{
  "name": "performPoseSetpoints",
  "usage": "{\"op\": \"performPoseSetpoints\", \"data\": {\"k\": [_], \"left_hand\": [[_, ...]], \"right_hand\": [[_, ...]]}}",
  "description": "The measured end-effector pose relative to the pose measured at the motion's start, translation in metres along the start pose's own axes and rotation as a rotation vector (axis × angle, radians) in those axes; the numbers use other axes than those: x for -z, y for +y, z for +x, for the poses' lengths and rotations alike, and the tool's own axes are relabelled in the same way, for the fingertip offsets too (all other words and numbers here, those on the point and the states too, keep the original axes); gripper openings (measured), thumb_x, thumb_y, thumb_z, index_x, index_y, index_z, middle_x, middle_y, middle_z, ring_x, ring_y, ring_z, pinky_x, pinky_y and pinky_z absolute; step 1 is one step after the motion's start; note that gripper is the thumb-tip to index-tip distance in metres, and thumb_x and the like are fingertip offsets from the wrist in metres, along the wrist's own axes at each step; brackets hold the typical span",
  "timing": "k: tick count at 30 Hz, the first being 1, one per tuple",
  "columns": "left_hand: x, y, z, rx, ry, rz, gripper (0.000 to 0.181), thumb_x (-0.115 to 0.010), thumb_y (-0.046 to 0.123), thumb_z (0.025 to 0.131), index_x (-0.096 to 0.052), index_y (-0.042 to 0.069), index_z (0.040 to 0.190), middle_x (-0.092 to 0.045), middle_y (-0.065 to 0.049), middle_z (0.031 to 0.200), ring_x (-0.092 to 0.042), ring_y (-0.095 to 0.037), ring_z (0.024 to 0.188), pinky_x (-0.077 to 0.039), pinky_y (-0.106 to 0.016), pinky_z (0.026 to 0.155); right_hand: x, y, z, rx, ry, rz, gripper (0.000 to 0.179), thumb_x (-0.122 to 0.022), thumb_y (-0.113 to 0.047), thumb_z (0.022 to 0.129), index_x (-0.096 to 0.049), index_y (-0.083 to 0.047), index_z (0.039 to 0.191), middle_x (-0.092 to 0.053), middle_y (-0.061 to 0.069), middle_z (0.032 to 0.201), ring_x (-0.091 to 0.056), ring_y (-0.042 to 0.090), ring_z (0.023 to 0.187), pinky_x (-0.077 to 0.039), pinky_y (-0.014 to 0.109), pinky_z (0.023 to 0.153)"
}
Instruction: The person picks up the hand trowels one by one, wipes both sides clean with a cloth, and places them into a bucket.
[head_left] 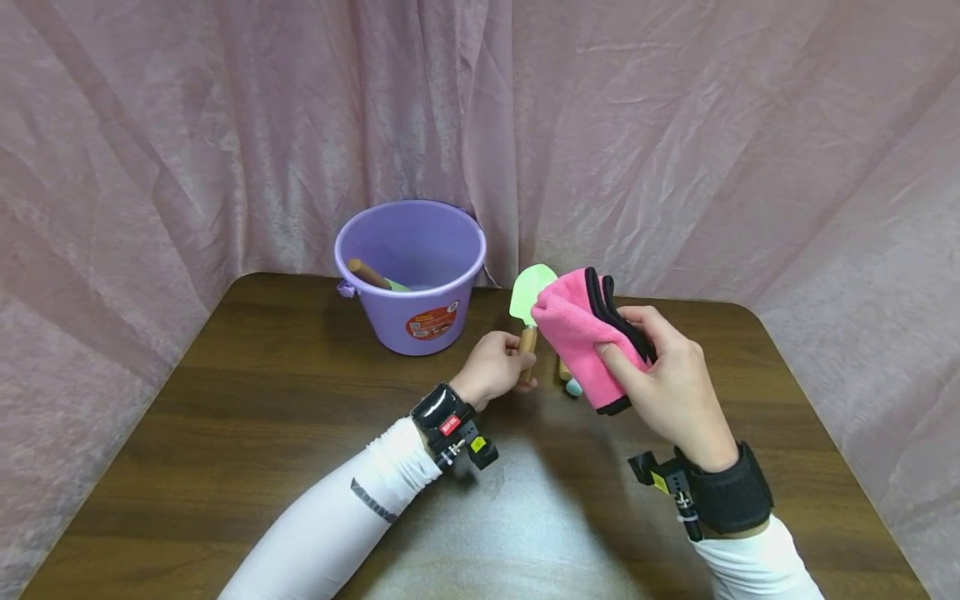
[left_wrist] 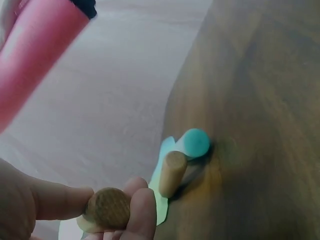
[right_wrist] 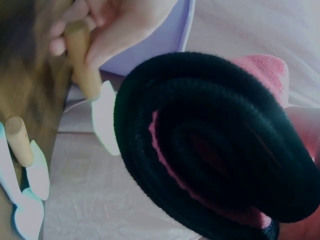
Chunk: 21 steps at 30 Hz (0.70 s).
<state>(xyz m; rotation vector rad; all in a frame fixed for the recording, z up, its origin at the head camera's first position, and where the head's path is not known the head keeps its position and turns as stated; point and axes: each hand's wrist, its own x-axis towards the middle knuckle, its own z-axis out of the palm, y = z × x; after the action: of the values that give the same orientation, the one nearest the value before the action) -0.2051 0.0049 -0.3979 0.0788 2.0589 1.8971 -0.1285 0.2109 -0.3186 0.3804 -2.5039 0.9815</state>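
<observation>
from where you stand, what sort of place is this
Probably an indoor recording setup, though the room beyond isn't visible: a wood-grained table backed by pale pink curtains, with black camera-like devices strapped to both of the person's wrists.

Left sleeve [head_left: 322, 529] white, bunched near the wrist, dark grey slanted stripe [head_left: 372, 502] across it. Left wristband [head_left: 433, 407] black, glossy on top, red label [head_left: 450, 425] with white lettering; small black left mount [head_left: 487, 457], yellow sticker, silvery screw. Right sleeve [head_left: 757, 567] white too. Right wristband [head_left: 731, 496] wide, black, matte; black right mount [head_left: 641, 467], also yellow-stickered, silvery fitting [head_left: 682, 500].
</observation>
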Motion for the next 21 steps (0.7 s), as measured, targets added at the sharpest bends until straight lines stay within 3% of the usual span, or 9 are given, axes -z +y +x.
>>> {"op": "performPoseSetpoints", "data": {"k": [9,17,21], "left_hand": [[0.020,0.002,-0.036,-0.064,-0.006,0.047,0.032,-0.054,0.002,0.099,-0.045,-0.010,0.127,-0.058,-0.022,0.107,-0.068,-0.035,0.074,-0.057,-0.038,0.068],[0.039,0.000,-0.063,-0.197,0.062,0.270,0.025,-0.054,0.004,0.100,-0.048,-0.005,0.122,-0.059,-0.016,0.101,-0.066,-0.025,0.068,-0.056,-0.033,0.063],[0.049,0.001,-0.075,-0.226,0.102,0.359,0.024,-0.053,0.006,0.101,-0.048,-0.001,0.123,-0.059,-0.012,0.097,-0.062,-0.021,0.067,-0.053,-0.031,0.062]], "right_hand": [[-0.002,-0.002,-0.002,0.036,0.009,-0.015,0.032,-0.070,-0.023,0.092,-0.064,-0.014,0.121,-0.067,0.000,0.095,-0.056,0.014,0.074,-0.045,0.026,0.058],[-0.008,-0.003,-0.003,0.123,0.019,-0.039,0.034,-0.071,-0.017,0.090,-0.064,-0.013,0.123,-0.067,-0.001,0.095,-0.054,0.012,0.068,-0.045,0.026,0.056],[-0.011,-0.005,-0.003,0.181,0.037,-0.056,0.034,-0.072,-0.016,0.089,-0.065,-0.011,0.122,-0.067,0.000,0.102,-0.055,0.012,0.073,-0.047,0.028,0.062]]}}
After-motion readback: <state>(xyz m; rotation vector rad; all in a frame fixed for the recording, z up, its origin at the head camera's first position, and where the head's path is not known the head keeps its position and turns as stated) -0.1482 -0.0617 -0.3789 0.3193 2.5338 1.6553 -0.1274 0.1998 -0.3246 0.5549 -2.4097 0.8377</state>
